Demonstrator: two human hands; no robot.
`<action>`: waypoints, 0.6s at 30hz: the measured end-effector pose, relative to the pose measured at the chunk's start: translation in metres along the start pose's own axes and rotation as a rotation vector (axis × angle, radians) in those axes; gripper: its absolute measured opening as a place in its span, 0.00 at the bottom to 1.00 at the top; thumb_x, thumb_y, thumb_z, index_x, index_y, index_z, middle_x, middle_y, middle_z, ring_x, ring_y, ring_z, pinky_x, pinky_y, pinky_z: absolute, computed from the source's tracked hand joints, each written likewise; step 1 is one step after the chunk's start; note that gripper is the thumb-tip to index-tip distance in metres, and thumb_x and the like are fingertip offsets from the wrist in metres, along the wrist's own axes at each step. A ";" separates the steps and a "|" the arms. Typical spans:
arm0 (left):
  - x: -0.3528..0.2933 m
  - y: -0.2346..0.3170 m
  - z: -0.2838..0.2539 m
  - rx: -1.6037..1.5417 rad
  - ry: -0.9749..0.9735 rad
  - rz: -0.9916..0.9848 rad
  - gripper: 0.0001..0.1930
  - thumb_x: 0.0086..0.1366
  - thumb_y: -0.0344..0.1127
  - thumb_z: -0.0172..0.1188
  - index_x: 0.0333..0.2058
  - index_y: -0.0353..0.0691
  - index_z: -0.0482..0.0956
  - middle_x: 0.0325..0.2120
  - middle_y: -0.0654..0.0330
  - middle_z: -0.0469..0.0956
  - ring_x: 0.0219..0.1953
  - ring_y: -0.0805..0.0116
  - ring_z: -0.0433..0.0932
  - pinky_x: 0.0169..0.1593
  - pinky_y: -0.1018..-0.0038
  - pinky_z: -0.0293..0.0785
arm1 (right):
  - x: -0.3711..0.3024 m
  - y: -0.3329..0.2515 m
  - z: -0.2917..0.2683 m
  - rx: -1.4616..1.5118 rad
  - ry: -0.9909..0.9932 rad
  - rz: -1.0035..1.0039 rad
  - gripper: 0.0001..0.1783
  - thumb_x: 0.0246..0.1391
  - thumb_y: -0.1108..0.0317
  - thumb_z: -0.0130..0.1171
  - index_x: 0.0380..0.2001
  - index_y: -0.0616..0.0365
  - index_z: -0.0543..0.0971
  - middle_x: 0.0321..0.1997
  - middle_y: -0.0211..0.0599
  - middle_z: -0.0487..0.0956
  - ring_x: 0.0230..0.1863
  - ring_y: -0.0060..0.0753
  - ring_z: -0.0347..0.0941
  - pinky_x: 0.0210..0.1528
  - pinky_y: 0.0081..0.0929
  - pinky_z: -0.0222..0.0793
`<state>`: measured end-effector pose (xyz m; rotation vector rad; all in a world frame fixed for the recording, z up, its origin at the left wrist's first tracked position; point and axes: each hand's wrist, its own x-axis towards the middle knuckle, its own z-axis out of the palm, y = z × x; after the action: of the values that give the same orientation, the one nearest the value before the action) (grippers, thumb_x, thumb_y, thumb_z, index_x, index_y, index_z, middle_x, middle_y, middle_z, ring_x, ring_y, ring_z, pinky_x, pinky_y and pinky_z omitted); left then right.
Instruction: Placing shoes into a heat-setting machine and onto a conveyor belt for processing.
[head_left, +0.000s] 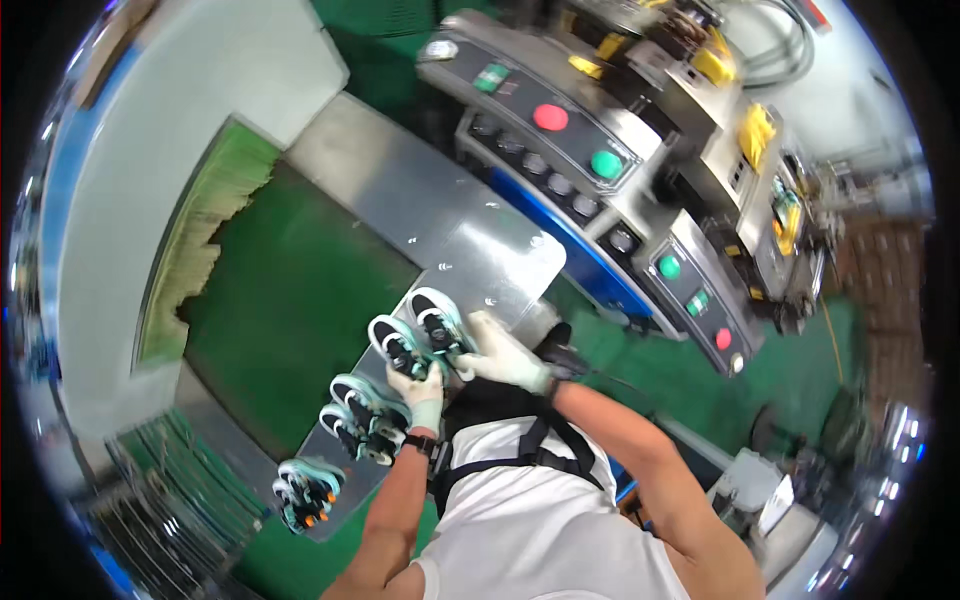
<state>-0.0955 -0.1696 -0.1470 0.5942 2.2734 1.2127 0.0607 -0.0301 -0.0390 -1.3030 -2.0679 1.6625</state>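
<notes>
A pair of black, white and mint sneakers is in front of me at the metal ledge. My left hand (418,388), in a white glove, closes on the heel end of the left sneaker (398,343). The heel end of the right sneaker (437,318) is gripped by my right hand (497,350), gloved in white too. Their toes point away from me, and the two shoes lie side by side. To the left, more sneakers (366,402) of the same colours stand along the ledge, close to my left forearm. Farther left is a cluster of sneakers (308,490) with orange parts.
A machine (600,130) with red and green buttons stands at the far right. A metal shelf (400,190) runs below it, beside a green surface (290,300). A pale housing with a ragged green curtain (215,235) is at left, above a wire rack (165,510).
</notes>
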 end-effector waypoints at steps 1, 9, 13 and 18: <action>0.002 0.008 0.005 0.081 -0.063 0.054 0.48 0.48 0.30 0.73 0.64 0.30 0.53 0.57 0.45 0.62 0.59 0.54 0.66 0.64 0.63 0.62 | 0.012 0.036 0.044 0.159 0.105 0.007 0.35 0.39 0.67 0.68 0.51 0.66 0.67 0.49 0.57 0.72 0.56 0.58 0.67 0.59 0.41 0.65; 0.019 -0.031 -0.019 -0.049 -0.296 -0.109 0.43 0.53 0.21 0.64 0.65 0.36 0.50 0.59 0.46 0.63 0.59 0.54 0.68 0.64 0.62 0.64 | 0.005 0.060 0.131 0.117 0.386 0.271 0.44 0.38 0.68 0.71 0.60 0.63 0.62 0.61 0.58 0.68 0.62 0.61 0.65 0.65 0.45 0.61; 0.004 -0.017 -0.003 0.189 -0.125 0.116 0.40 0.55 0.21 0.66 0.63 0.35 0.53 0.59 0.45 0.65 0.60 0.55 0.68 0.64 0.62 0.64 | -0.024 0.067 0.145 -0.159 0.429 0.224 0.48 0.39 0.66 0.69 0.64 0.66 0.59 0.65 0.58 0.63 0.67 0.58 0.59 0.69 0.46 0.55; 0.006 -0.027 0.002 0.184 -0.192 0.073 0.39 0.60 0.26 0.66 0.64 0.28 0.52 0.60 0.45 0.66 0.61 0.55 0.68 0.65 0.64 0.62 | -0.029 0.065 0.134 -0.073 0.465 0.236 0.41 0.41 0.67 0.65 0.59 0.71 0.64 0.60 0.59 0.66 0.63 0.59 0.61 0.67 0.45 0.55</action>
<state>-0.1029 -0.1781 -0.1721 0.8316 2.2296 0.9409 0.0278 -0.1451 -0.1326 -1.8111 -1.7648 1.2100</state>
